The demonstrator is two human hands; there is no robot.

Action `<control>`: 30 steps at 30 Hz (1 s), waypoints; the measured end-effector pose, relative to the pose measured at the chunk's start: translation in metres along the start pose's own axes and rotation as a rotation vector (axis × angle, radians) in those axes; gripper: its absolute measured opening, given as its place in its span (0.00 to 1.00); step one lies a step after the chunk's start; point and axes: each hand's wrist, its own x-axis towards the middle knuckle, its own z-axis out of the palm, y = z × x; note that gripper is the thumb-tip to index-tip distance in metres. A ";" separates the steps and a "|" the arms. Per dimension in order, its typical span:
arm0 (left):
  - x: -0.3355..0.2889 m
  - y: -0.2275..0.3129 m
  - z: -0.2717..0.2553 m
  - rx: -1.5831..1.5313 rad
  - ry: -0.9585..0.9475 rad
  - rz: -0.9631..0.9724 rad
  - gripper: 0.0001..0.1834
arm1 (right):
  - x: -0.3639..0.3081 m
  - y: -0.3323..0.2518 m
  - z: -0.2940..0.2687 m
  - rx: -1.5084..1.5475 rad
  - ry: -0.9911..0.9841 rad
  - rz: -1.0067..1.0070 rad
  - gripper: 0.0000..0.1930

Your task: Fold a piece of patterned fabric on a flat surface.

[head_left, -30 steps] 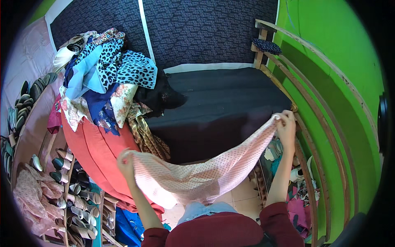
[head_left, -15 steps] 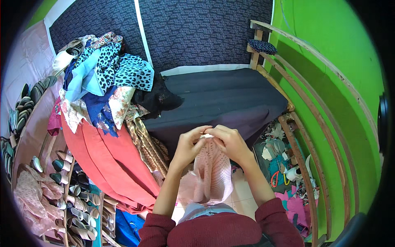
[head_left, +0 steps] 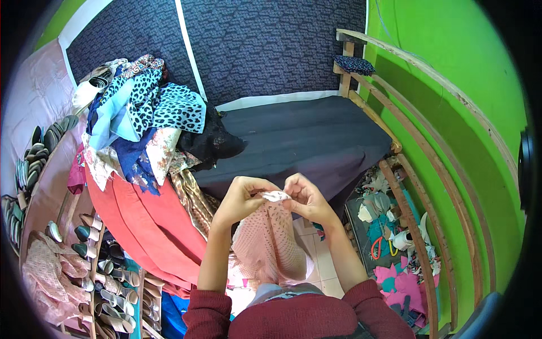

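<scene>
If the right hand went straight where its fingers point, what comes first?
The pink dotted cloth, at its bunched pale edge, then probably the left hand; depth is unclear.

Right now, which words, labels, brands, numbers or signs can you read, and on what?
No text can be read.
Pink dotted cloth in the left hand and right hand: dots, no lettering visible.
Dark patterned wall panel: pattern too fine to make out.
Shoes: any marks too small to read.

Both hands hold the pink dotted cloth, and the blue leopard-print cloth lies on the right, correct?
Wrong side: in the head view, the blue leopard-print cloth lies on the left. The left hand and right hand do hold the pink dotted cloth.
</scene>
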 end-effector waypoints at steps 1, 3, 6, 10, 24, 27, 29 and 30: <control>0.000 0.004 0.000 -0.013 -0.039 0.027 0.14 | 0.002 -0.003 -0.004 0.033 -0.107 0.066 0.14; 0.001 0.021 0.005 0.046 -0.053 -0.004 0.15 | 0.005 -0.006 -0.015 0.067 -0.210 0.130 0.13; 0.001 0.025 0.003 -0.003 -0.031 0.036 0.14 | 0.013 -0.017 -0.025 -0.325 -0.455 0.132 0.17; 0.002 0.035 -0.001 0.054 0.074 0.105 0.15 | 0.015 -0.011 -0.034 -0.309 -0.637 0.168 0.17; 0.033 0.039 -0.051 -0.030 0.684 0.325 0.09 | -0.053 0.066 -0.067 -0.156 -0.249 0.304 0.10; 0.034 0.038 -0.071 -0.048 0.787 0.350 0.10 | -0.052 0.051 -0.068 -0.172 -0.201 0.278 0.16; 0.035 0.040 -0.087 -0.025 0.794 0.410 0.11 | -0.049 0.040 -0.062 -0.256 -0.171 0.341 0.17; 0.040 0.043 -0.088 -0.040 0.847 0.429 0.12 | -0.051 0.055 -0.074 -0.488 -0.214 0.344 0.16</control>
